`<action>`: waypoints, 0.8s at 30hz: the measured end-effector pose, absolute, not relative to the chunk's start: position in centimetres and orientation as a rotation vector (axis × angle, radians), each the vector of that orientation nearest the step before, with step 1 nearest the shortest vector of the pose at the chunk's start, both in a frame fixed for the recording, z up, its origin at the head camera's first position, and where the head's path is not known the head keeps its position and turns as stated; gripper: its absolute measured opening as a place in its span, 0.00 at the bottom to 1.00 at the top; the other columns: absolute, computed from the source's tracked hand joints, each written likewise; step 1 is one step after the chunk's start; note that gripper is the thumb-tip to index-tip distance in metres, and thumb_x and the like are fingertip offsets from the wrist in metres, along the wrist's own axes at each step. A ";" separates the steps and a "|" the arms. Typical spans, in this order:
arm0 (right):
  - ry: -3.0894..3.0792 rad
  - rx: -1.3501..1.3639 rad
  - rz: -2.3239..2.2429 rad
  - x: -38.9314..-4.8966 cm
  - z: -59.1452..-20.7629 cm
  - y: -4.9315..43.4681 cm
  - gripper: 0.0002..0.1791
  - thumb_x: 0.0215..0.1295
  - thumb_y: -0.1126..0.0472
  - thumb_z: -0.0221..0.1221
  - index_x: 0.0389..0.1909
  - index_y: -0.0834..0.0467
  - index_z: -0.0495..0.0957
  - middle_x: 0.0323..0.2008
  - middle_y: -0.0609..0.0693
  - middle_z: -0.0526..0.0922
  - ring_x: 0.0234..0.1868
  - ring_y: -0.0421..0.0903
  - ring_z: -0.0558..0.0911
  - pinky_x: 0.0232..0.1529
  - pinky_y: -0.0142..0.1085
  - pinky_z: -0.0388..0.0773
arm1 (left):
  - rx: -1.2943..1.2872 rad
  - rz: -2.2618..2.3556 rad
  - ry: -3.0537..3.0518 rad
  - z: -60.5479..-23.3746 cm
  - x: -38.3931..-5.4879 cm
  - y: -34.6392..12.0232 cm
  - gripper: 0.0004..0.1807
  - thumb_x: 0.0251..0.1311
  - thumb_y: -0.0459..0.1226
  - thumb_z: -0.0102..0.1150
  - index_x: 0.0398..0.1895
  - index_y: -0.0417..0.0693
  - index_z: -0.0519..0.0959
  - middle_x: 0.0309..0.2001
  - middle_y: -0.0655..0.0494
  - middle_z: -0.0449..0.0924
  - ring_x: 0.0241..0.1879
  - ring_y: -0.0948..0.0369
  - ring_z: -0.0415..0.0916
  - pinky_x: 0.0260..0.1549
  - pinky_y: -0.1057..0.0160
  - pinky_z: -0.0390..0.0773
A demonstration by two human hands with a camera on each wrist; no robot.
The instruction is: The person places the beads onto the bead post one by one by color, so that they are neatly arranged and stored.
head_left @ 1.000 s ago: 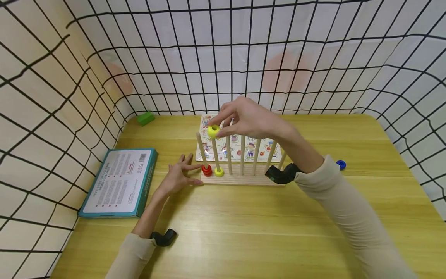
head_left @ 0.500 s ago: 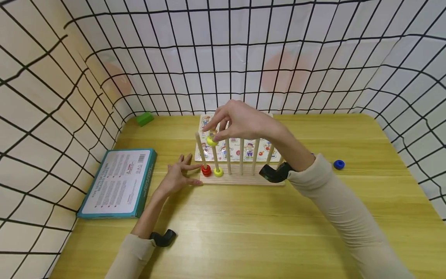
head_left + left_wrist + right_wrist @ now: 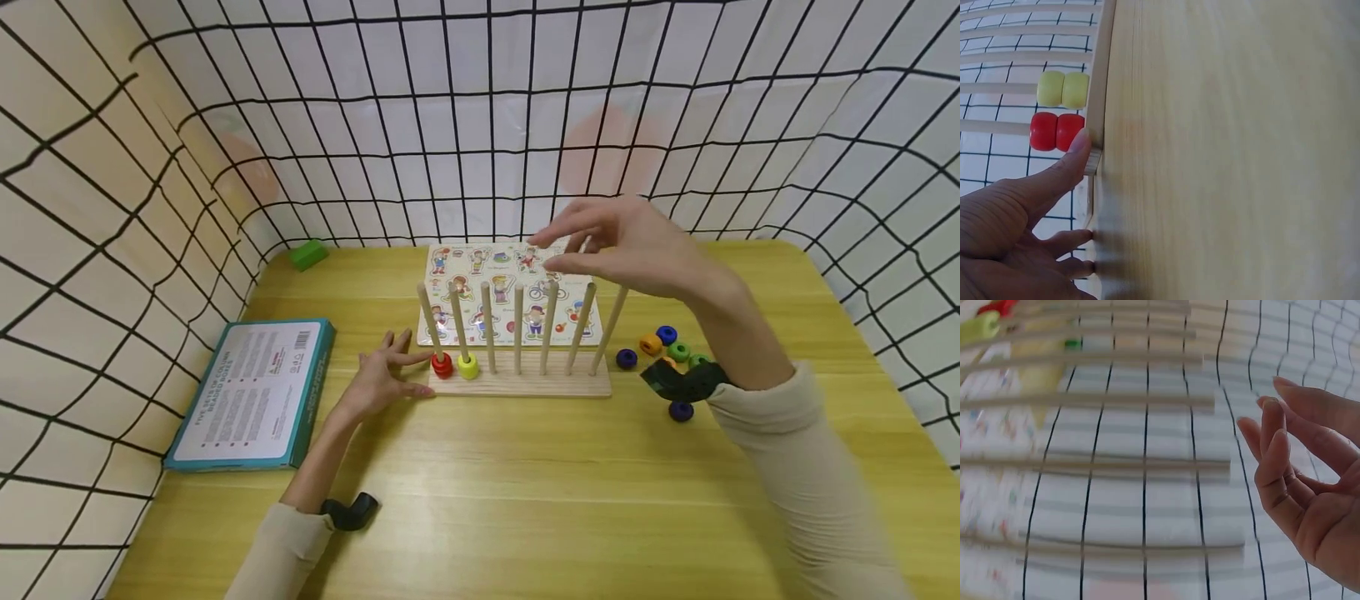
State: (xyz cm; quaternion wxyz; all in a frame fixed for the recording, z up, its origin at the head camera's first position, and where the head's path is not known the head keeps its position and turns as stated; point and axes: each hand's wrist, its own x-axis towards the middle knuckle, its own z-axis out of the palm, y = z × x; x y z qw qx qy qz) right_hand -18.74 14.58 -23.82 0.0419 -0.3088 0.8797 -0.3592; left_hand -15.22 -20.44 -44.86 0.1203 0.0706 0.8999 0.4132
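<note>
A wooden rack [image 3: 525, 385] with a row of upright pegs stands mid-table. Two red beads [image 3: 442, 366] sit stacked on its leftmost peg, and two yellow beads [image 3: 468, 367] on the second; both pairs also show in the left wrist view. My left hand [image 3: 384, 379] rests at the rack's left end, fingers spread. In the left wrist view its thumb [image 3: 1079, 142] touches the base beside the red beads. Above the rack's right side hovers my right hand [image 3: 637, 246], fingers loosely bent and nothing between them; the right wrist view shows it beyond the peg tops.
Loose blue, orange and green beads [image 3: 678, 351] lie right of the rack, partly hidden by the right wrist's black strap. Behind the rack lies a picture board [image 3: 510, 260]. A boxed set [image 3: 255, 392] lies left, a green block [image 3: 308, 254] back left. Black netting [image 3: 480, 125] surrounds the table.
The upper yellow bead has gone down the second peg onto the lower one. My right hand has let go of it and moved right. The left hand stays at the rack's end.
</note>
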 end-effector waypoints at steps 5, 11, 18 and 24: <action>2.785 -0.647 -1.065 -17.5 -25.2 19.7 0.15 0.73 0.50 0.63 0.58 0.45 0.85 0.57 0.46 0.82 0.35 0.43 0.82 0.35 0.30 0.76 | 0.207 1.225 2.625 -44.9 -15.2 -20.4 0.33 0.53 0.36 0.78 0.65 0.47 0.80 0.83 0.40 0.47 0.84 0.38 0.28 0.70 0.22 0.19; 2.794 -0.504 -0.983 -16.6 -29.5 25.4 0.19 0.74 0.50 0.63 0.63 0.46 0.81 0.59 0.50 0.83 0.38 0.37 0.84 0.34 0.31 0.77 | 0.220 1.225 2.624 -44.8 -15.1 -20.3 0.33 0.53 0.37 0.78 0.66 0.47 0.80 0.83 0.39 0.47 0.83 0.37 0.28 0.70 0.21 0.19; 2.756 -0.473 -0.946 -15.6 -35.4 30.2 0.22 0.75 0.51 0.61 0.66 0.52 0.79 0.56 0.54 0.84 0.37 0.38 0.83 0.29 0.33 0.78 | 0.232 1.220 2.630 -44.8 -15.2 -20.4 0.33 0.54 0.37 0.78 0.66 0.48 0.80 0.83 0.38 0.48 0.83 0.36 0.29 0.68 0.20 0.20; 2.742 -0.430 -0.975 -15.7 -39.2 33.0 0.25 0.73 0.56 0.63 0.67 0.61 0.77 0.60 0.66 0.81 0.36 0.40 0.80 0.29 0.33 0.76 | 0.233 1.216 2.631 -44.8 -15.1 -20.4 0.33 0.54 0.37 0.78 0.66 0.48 0.80 0.83 0.38 0.47 0.83 0.36 0.29 0.68 0.19 0.20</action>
